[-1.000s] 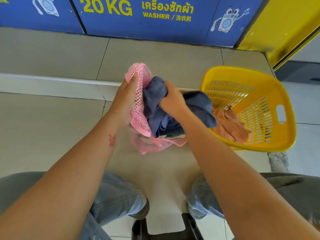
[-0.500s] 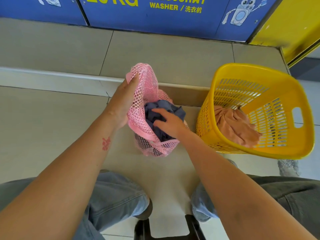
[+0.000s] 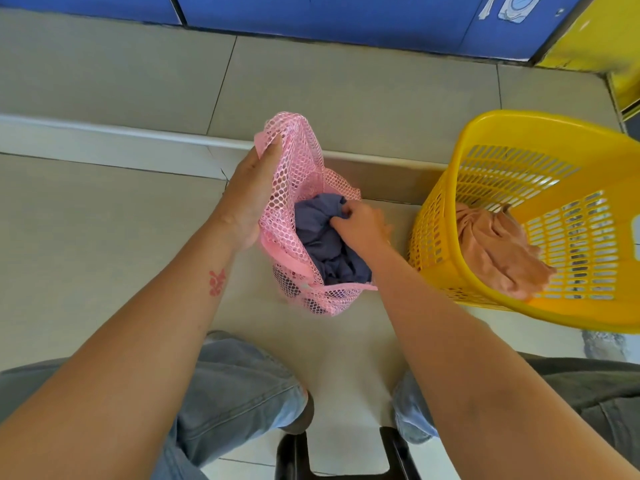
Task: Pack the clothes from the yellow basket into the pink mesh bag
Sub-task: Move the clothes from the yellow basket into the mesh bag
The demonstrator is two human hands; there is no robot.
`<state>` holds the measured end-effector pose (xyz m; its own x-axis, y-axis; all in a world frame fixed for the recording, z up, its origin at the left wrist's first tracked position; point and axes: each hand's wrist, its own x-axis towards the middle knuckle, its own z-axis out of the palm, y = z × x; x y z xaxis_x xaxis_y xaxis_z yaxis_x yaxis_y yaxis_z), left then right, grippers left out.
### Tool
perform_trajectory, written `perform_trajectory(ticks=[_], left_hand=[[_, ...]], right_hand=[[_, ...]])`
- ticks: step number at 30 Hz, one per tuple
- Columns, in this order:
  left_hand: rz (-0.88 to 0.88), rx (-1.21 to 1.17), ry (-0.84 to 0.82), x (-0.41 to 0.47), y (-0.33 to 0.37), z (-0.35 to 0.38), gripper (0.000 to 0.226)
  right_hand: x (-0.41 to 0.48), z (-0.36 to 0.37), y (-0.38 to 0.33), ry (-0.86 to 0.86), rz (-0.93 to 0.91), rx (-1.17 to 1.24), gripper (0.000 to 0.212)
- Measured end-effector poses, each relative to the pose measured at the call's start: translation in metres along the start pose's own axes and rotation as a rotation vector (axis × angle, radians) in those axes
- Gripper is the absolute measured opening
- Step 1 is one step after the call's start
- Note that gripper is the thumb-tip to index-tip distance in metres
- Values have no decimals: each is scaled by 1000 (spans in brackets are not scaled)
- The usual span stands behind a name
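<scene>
The left grip (image 3: 251, 202) clasps the raised rim of the pink mesh bag (image 3: 301, 168), which stands on the floor (image 3: 104, 237), while the right grip (image 3: 360, 226) curls round a blue-grey garment (image 3: 318, 240) in the bag's mouth. Should the limp rim sag, the mouth could fold and the garment spill, or the right grip could snag in the mesh. The yellow basket (image 3: 519, 121) just beside the bag holds an orange garment (image 3: 491, 251), with nothing between them.

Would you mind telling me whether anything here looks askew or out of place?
Only the yellow basket seems tilted, its opening leaning toward the person, with a peach garment inside. Otherwise nothing odd: the left hand holds the pink mesh bag open, and the right hand pushes the blue-grey garment in.
</scene>
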<state>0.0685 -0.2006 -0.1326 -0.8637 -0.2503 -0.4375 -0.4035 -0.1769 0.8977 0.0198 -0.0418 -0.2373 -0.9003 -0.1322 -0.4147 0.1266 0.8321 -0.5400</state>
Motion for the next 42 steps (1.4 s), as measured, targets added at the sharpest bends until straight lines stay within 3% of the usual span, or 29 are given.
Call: perform_trajectory(ticks=[4, 7, 9, 11, 15, 19, 22, 28, 34, 39, 42], left_hand=[[5, 20, 26, 1, 3, -1, 51], [-4, 4, -44, -2, 1, -2, 54], [-22, 6, -98, -7, 0, -3, 61], [-23, -15, -140, -10, 3, -5, 69], [41, -154, -167, -7, 19, -18, 65], [74, -238, -106, -4, 26, -23, 53], [45, -176, -99, -6, 20, -12, 52], [-2, -132, -112, -16, 11, 8, 52], [13, -119, -71, -28, 11, 28, 61], [-7, -69, -49, -34, 10, 45, 73], [5, -56, -56, -31, 7, 56, 74]], right_hand=[[-22, 10, -12, 150, -600, -70, 23], [-27, 28, -19, -47, -903, -14, 33], [-25, 42, -16, -232, -865, -322, 52], [-21, 53, -4, -319, -715, -672, 68], [-4, 51, 16, -262, -490, -859, 69], [7, 34, 31, -221, -345, -825, 77], [3, 20, 37, -156, -397, -760, 85], [-33, -12, 25, -54, -493, -560, 80], [-78, -74, 7, 216, -552, -331, 70], [-85, -131, 12, 494, -420, -90, 67], [-72, -155, 41, 487, -251, -118, 69]])
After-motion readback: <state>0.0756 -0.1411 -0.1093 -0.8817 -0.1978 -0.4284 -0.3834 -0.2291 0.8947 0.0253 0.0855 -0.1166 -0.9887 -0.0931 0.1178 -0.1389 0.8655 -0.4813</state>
